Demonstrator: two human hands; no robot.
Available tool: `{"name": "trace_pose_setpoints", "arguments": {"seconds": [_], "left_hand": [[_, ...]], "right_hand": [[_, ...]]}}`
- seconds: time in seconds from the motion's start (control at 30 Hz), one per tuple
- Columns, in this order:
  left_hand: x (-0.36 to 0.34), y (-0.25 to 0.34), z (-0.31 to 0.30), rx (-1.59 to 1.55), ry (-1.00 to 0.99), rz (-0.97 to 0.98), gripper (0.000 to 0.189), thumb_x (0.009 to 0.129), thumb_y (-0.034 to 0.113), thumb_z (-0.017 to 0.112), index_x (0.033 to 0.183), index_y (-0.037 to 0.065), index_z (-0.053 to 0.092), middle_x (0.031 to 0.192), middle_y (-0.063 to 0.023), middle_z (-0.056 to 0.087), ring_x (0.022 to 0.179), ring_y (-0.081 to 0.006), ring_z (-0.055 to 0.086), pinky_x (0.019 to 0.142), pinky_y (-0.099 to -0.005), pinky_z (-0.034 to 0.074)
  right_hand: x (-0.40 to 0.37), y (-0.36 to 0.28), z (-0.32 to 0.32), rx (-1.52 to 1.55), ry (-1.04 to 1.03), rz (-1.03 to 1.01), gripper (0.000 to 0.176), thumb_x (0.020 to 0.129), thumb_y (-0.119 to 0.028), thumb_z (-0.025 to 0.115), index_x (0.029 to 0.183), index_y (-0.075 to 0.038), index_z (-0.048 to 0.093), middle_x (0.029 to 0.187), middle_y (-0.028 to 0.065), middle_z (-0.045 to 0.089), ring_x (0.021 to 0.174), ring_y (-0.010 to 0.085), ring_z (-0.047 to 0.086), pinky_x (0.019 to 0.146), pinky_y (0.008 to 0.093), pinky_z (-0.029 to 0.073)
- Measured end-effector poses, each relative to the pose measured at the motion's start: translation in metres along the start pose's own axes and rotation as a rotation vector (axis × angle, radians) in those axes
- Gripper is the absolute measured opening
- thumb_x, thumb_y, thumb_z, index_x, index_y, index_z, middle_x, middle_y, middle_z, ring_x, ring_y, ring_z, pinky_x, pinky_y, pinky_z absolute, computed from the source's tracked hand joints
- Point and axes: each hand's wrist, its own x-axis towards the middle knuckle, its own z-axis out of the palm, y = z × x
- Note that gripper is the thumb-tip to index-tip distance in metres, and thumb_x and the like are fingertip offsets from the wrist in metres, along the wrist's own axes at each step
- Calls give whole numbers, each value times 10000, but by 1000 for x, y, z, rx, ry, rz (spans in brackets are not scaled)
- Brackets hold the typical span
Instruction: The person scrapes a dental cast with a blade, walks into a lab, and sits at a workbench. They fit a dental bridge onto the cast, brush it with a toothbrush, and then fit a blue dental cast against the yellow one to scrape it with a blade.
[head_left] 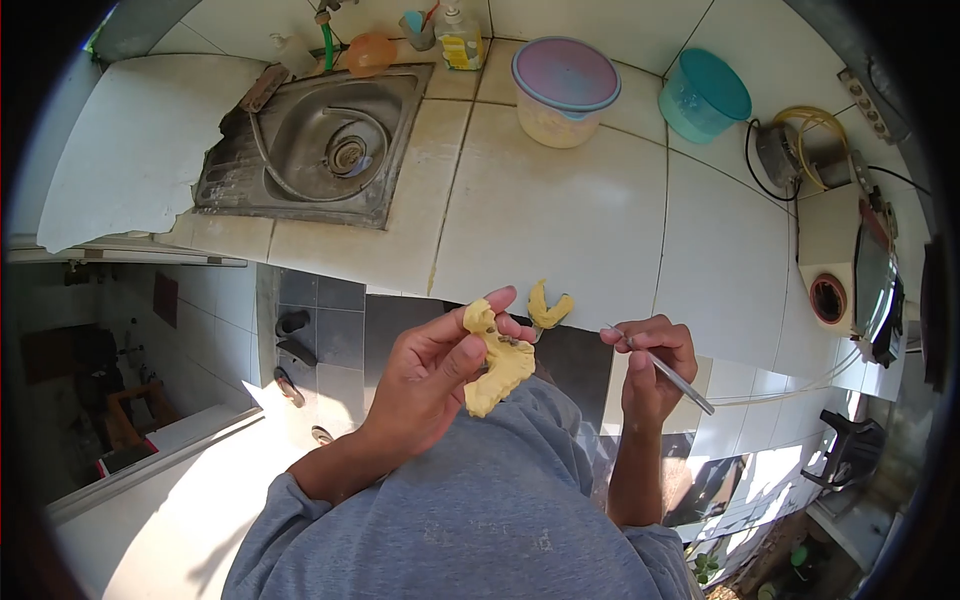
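Observation:
My left hand (430,365) is closed around a rough yellow horseshoe-shaped piece (500,378) that looks like a dental cast. Thumb and fingers pinch it near its upper end, and small grey spots show in its middle. To its right, my right hand (655,365) grips a slim silver metal tool (682,382) like a pen. The tool's thin tip points left toward the yellow piece, apart from it. A second, smaller yellow U-shaped piece (548,306) lies at the counter's front edge, between and beyond my hands.
A tiled counter (560,220) runs ahead of me. It bears a steel sink (300,150), a soap bottle (460,38), a lidded tub (565,90), a teal container (705,95) and a beige machine (835,285) at right. Slippers (290,388) lie on the floor at left.

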Motion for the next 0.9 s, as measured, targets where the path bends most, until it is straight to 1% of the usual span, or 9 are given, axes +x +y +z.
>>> {"name": "trace_pose_setpoints", "arguments": {"seconds": [0.07, 0.1, 0.2, 0.23, 0.33, 0.37, 0.5, 0.73, 0.9], "left_hand": [[-2, 6, 4, 12, 7, 42, 663, 913, 353, 587, 1383, -57, 361, 1074, -68, 571, 1149, -265, 551, 920, -414, 534], [-4, 9, 5, 7, -22, 43, 669, 904, 366, 601, 1373, -55, 376, 1062, -69, 575, 1125, -264, 568, 904, -408, 541], [-10, 18, 7, -10, -80, 52, 669, 888, 386, 623, 1352, -46, 411, 1050, -73, 580, 1079, -257, 596, 873, -393, 553], [-12, 20, 8, -21, -107, 47, 663, 882, 393, 632, 1341, -39, 429, 1050, -76, 581, 1058, -253, 608, 857, -383, 557], [-16, 20, 8, -25, -126, 78, 652, 870, 400, 648, 1332, -17, 453, 1053, -80, 580, 1038, -240, 615, 849, -362, 557], [-17, 19, 7, -30, -130, 86, 652, 870, 400, 648, 1332, -17, 453, 1053, -80, 580, 1038, -240, 615, 849, -362, 557], [-21, 18, 5, -49, -135, 123, 664, 847, 421, 665, 1317, -7, 473, 1036, -84, 599, 1012, -227, 622, 853, -351, 543], [-26, 21, 6, 27, -128, 244, 622, 853, 424, 650, 1292, 12, 494, 1035, -88, 618, 1011, -220, 621, 860, -347, 529], [-30, 23, 5, 6, -139, 238, 609, 851, 430, 640, 1289, 32, 496, 1024, -86, 610, 1012, -221, 620, 849, -347, 535]], "right_hand": [[8, -25, 18, -60, -70, -160, 92, 864, -34, 599, 927, 12, 550, 844, 144, 616, 814, 214, 649, 778, 361, 570], [11, -31, 25, -96, -73, -226, 117, 858, -46, 620, 928, 16, 551, 827, 152, 623, 804, 240, 669, 701, 344, 584], [17, -50, 41, -183, -178, -360, 135, 846, -54, 638, 925, 14, 553, 796, 154, 629, 787, 266, 688, 694, 352, 593], [19, -55, 47, -207, -201, -395, 176, 804, -42, 680, 918, 7, 555, 773, 157, 639, 794, 291, 699, 698, 364, 602], [21, -65, 63, -247, -263, -460, 212, 761, -14, 707, 907, -5, 554, 777, 159, 646, 812, 303, 702, 713, 375, 605], [21, -68, 65, -262, -296, -461, 255, 716, 18, 724, 901, -12, 550, 775, 159, 651, 806, 312, 703, 712, 379, 608], [19, -79, 76, -375, -361, -504, 269, 679, 45, 698, 889, -30, 547, 723, 116, 623, 796, 313, 707, 694, 360, 610], [15, -80, 82, -429, -372, -538, 286, 662, 47, 670, 901, -37, 537, 715, 93, 606, 781, 315, 709, 627, 313, 601], [12, -82, 85, -417, -342, -530, 279, 675, 38, 668, 907, -42, 533, 709, 83, 593, 778, 316, 711, 590, 301, 588]]}}
